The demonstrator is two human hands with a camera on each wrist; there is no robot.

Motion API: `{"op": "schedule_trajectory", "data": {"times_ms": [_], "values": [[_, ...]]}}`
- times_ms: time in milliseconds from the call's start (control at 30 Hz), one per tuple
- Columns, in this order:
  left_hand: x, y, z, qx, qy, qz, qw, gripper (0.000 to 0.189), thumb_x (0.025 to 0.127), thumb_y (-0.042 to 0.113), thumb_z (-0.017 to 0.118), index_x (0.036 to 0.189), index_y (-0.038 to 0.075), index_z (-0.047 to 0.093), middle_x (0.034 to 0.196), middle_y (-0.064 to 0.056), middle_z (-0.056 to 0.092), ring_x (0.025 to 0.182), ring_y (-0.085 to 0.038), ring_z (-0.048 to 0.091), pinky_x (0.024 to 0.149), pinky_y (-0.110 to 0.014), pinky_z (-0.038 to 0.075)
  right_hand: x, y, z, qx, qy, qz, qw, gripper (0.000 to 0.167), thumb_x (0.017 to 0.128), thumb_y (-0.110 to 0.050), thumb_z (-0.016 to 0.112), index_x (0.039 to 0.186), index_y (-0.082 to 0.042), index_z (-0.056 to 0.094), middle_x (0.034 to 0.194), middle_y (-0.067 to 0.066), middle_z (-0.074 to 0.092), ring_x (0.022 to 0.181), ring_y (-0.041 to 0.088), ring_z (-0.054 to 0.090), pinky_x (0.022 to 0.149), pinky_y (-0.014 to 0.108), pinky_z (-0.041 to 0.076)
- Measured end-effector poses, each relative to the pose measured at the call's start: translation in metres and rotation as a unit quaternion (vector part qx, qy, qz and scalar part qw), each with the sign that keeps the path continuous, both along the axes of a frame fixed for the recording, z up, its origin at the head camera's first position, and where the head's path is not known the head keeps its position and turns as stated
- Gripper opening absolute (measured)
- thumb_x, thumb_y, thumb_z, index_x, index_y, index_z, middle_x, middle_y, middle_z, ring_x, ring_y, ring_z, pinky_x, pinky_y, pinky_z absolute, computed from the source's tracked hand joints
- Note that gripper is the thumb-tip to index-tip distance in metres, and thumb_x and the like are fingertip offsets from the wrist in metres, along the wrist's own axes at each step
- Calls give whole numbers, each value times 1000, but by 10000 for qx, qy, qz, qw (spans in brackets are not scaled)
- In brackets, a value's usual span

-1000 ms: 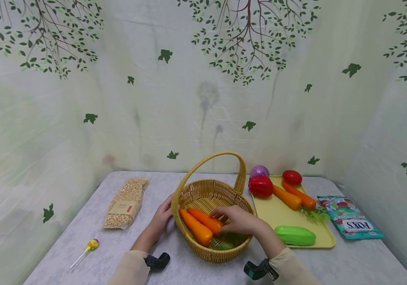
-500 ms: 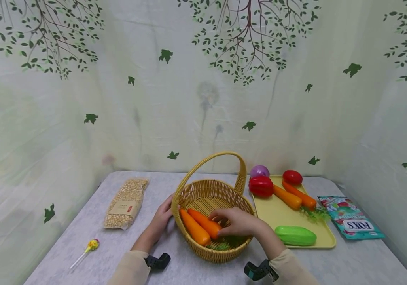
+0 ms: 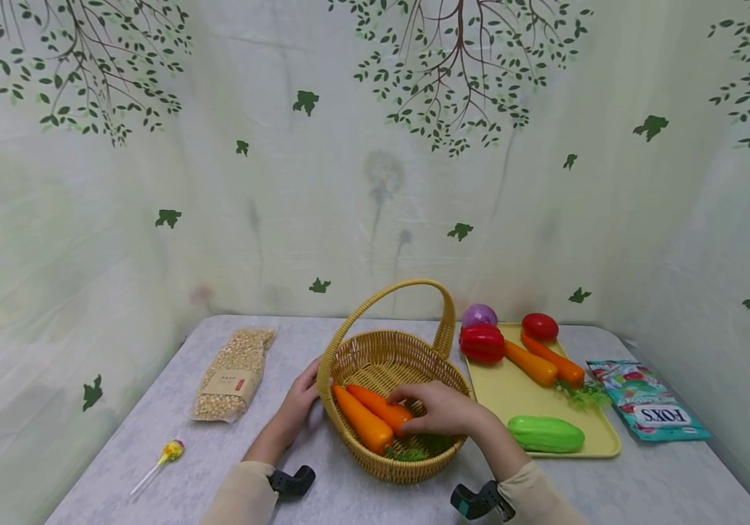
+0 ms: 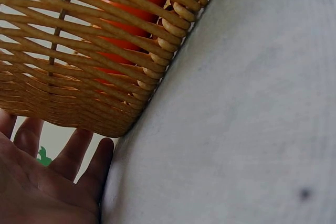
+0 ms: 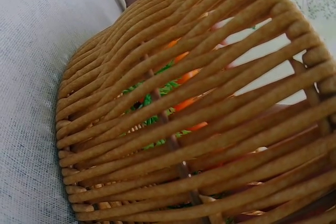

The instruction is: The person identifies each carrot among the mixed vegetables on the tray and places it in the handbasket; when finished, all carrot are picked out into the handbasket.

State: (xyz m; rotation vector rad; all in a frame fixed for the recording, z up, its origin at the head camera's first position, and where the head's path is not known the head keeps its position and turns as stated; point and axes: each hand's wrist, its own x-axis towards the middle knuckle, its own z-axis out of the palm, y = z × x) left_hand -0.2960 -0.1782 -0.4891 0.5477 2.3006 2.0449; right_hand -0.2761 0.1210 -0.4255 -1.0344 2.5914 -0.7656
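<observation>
In the head view, two orange carrots lie side by side in a woven wicker basket [image 3: 407,474] with a tall arched handle. My right hand [image 3: 436,408] reaches over the rim and pinches the thick end of the inner carrot [image 3: 375,405]. The other carrot [image 3: 361,419] rests along the left wall, and green carrot tops [image 3: 407,453] show below. My left hand [image 3: 299,401] rests against the basket's outer left side. In the left wrist view, its fingers [image 4: 73,153] are spread and fairly straight against the wicker. Wicker hides most of my right hand in the right wrist view.
Right of the basket, a yellow tray [image 3: 493,397] holds two more carrots [image 3: 532,364], a red pepper [image 3: 482,343], a red vegetable [image 3: 540,327] and a green cucumber-like vegetable [image 3: 545,434]. A purple ball-shaped item [image 3: 479,315], FOX'S bag [image 3: 650,401], kernel bag [image 3: 233,375] and lollipop [image 3: 168,453] are nearby.
The carrots in the basket shifted slightly left and then back right, with the right hand staying on the inner one. The left hand and basket have hardly moved.
</observation>
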Motion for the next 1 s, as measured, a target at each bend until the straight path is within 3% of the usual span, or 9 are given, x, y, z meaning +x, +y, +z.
{"op": "schedule_trajectory", "data": {"times_ms": [167, 400, 700, 1000], "values": [[-1, -1, -1, 35, -15, 0, 10000, 51, 104, 21, 48, 154, 18, 39, 160, -5, 38, 139, 5, 35, 123, -54, 11, 1, -1, -1, 0, 133, -152, 9998, 42, 90, -37, 73, 128, -21, 65, 125, -5, 68, 114, 19, 62, 101, 41, 51], [-3, 0, -4, 31, -140, 55, 9999, 51, 104, 18, 48, 154, 18, 39, 161, -4, 38, 149, -14, 29, 124, -52, 11, 3, 1, -5, -298, 396, -289, 9984, 37, 93, -32, 69, 127, -18, 66, 126, 1, 69, 117, 23, 63, 101, 45, 51], [-1, -1, -8, 31, -120, 34, 9999, 50, 103, 19, 48, 153, 17, 40, 160, -6, 40, 141, 1, 34, 123, -53, 11, 5, 7, -4, -1154, 278, -194, 9927, 34, 96, -22, 66, 129, -13, 65, 127, 6, 69, 117, 26, 64, 99, 48, 52], [-4, -1, -4, 49, 42, -6, 10000, 50, 104, 17, 47, 153, 16, 39, 159, -6, 40, 151, -26, 27, 123, -54, 12, 5, 23, 15, -1564, 227, -501, 9862, 31, 97, -26, 66, 127, -22, 65, 123, -4, 70, 114, 22, 65, 97, 44, 54]]}}
